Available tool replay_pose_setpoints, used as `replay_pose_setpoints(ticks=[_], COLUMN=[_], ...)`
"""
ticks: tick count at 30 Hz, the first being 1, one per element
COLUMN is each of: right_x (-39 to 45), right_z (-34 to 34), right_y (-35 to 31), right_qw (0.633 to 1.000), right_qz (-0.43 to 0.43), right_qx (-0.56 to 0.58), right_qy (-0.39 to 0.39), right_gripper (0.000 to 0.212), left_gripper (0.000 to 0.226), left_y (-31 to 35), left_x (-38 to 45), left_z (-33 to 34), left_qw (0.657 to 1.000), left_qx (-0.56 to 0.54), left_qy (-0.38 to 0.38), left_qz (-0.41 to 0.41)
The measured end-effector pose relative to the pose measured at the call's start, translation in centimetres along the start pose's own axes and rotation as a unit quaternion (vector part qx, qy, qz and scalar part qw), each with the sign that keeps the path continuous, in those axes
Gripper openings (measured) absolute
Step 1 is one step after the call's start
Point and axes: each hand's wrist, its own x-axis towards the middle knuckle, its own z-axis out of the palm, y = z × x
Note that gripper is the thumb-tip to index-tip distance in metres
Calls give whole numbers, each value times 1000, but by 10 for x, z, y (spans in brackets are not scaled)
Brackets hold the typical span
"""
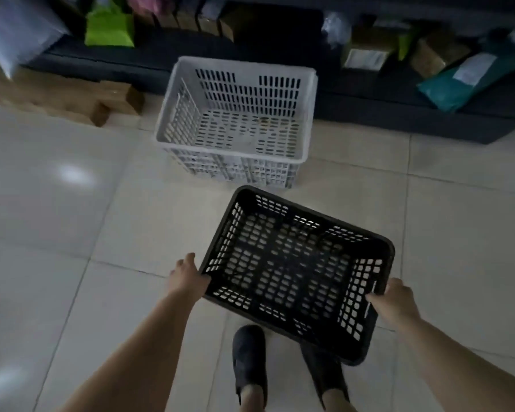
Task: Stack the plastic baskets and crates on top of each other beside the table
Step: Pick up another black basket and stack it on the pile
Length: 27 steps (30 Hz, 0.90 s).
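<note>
While only the head view is given, it shows enough to judge the risks. The left hand grips the black basket at its near-left corner, about 8 o'clock on the rim, fingers curled over the edge. The right hand holds the right rim near 4 o'clock, thumb lying inside the wall. The basket hangs clear of the tiled floor, tilted so its right side sits lower, and it is rotated off square.

At 12 o'clock from it, well apart from both hands, the white crate stands on the floor, open side up, against a dark low platform loaded with parcels and boxes.

I judge the main hazard to be that skew: if the black basket goes down still turned, a corner may catch the white crate's rim and it will perch crooked rather than nest. Both grips sit toward the near end, so the far end could dip and strike the near wall of the crate, shoving it back. The slippered feet lie directly under the basket at 6 o'clock; a slipped grip would drop it on them. Dim light and blur make rim alignment harder to judge.
</note>
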Motion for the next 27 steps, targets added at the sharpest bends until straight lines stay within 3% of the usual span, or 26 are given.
replay_pose_setpoints(ticks=[6, 10, 15, 18, 24, 27], right_x=[82, 112, 129, 127, 84, 44], right_z=[77, 101, 94, 80, 47, 7], right_y=[23, 28, 43, 59, 82, 88], right_qw=[994, 983, 956, 963, 965, 961], right_qz=[82, 143, 210, 192, 161, 129], right_qx=[61, 90, 197, 190, 204, 246], right_qy=[45, 67, 52, 9, -46, -9], right_gripper=[87, 93, 77, 60, 57, 24], left_gripper=[76, 71, 63, 55, 58, 57], left_y=[11, 14, 13, 8, -11, 6], left_x=[113, 148, 154, 156, 104, 52], left_z=[61, 90, 90, 80, 65, 34], left_qw=[1000, 999, 998, 996, 986, 990], left_qx=[7, -35, -47, -90, -147, -130], left_qy=[9, 16, 32, -8, 0, 46], left_qz=[4, 13, 7, -25, -82, -36])
